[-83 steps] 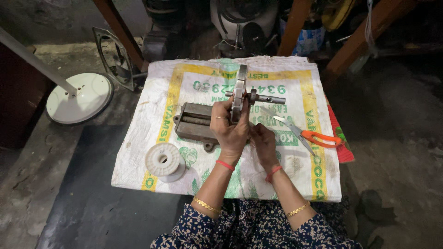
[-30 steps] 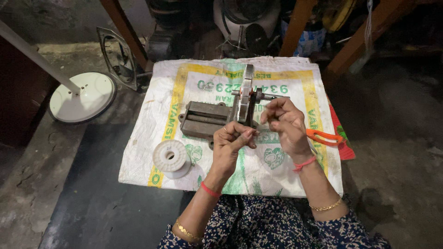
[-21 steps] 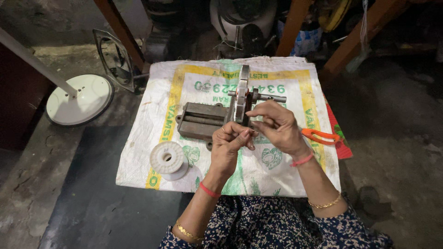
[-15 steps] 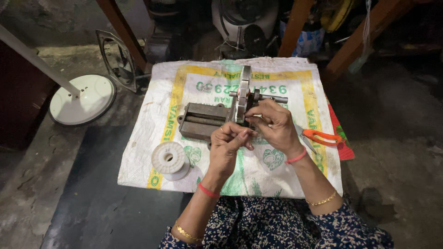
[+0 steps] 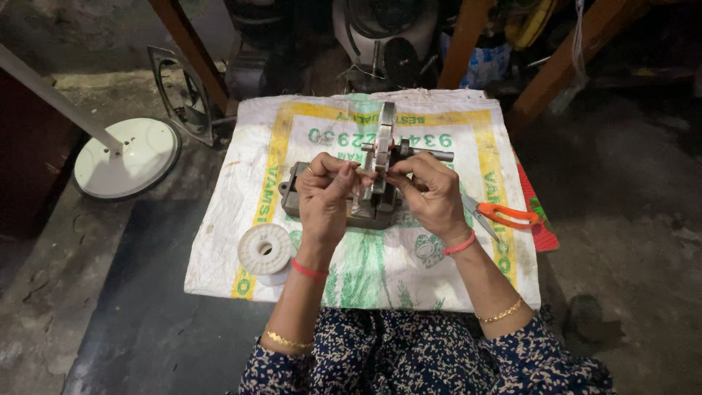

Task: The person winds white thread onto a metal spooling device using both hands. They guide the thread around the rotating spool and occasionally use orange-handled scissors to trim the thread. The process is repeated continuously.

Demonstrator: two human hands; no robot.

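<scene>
On a dim concrete floor we see a white woven sack (image 5: 351, 271) spread flat, a grey metal vise (image 5: 365, 206) at its middle, our left hand (image 5: 327, 196) and right hand (image 5: 431, 194) both pinched closed on its upright wheel (image 5: 384, 139), white spool (image 5: 266, 250) near left, orange scissors (image 5: 503, 215) right.

Both hands, left hand (image 5: 325, 192) and right hand (image 5: 431, 192), pinch the upright metal wheel (image 5: 383, 150).

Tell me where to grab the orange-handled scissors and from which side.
Grip the scissors by the orange loop handles, coming from the right: the handles point right and lie clear at the edge of the woven sack, while the blades point left toward the right hand.
</scene>
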